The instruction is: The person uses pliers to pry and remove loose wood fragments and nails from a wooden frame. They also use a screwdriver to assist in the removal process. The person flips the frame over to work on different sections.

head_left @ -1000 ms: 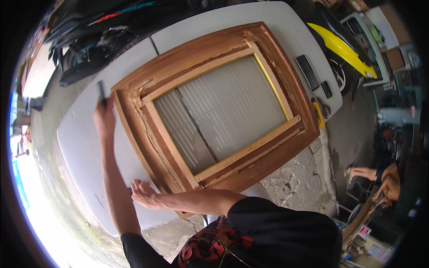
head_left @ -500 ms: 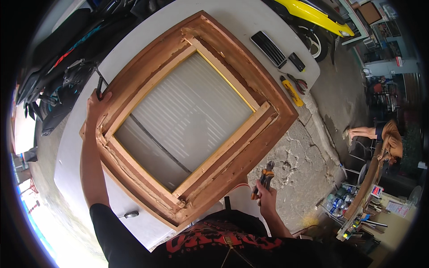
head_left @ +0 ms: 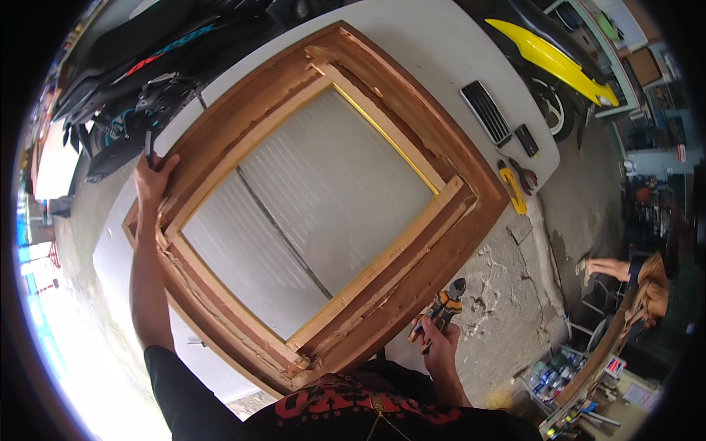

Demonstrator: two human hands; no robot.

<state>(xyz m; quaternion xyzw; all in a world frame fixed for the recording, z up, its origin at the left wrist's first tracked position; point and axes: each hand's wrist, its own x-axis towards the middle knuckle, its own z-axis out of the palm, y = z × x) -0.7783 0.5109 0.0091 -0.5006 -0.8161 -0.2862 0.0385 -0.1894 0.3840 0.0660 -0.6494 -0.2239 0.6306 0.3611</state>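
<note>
Two hands, both occupied. Left hand (head_left: pixel 153 181): fingers closed around a slim dark tool (head_left: pixel 149 147), kind unclear, jutting forward from the fist; thumb laid at the rim of a wooden frame (head_left: pixel 423 275). Right hand (head_left: pixel 440 344): fingers curled around orange-and-black pliers (head_left: pixel 446 307), nose pointing forward and right; whether the nose is parted, cannot tell.

One frame, as above, with pale pane (head_left: pixel 316 195), flat on a white table (head_left: pixel 434 44): rightward of the left fingers, forward and left of the right fingers. Governing relation: left hand is the nearer, apparently touching the rim; the pliers sit just beside the opposite edge, long axis roughly parallel to it.

One yellow tool (head_left: pixel 512 187): forward and right of the right fingers, well apart.
</note>
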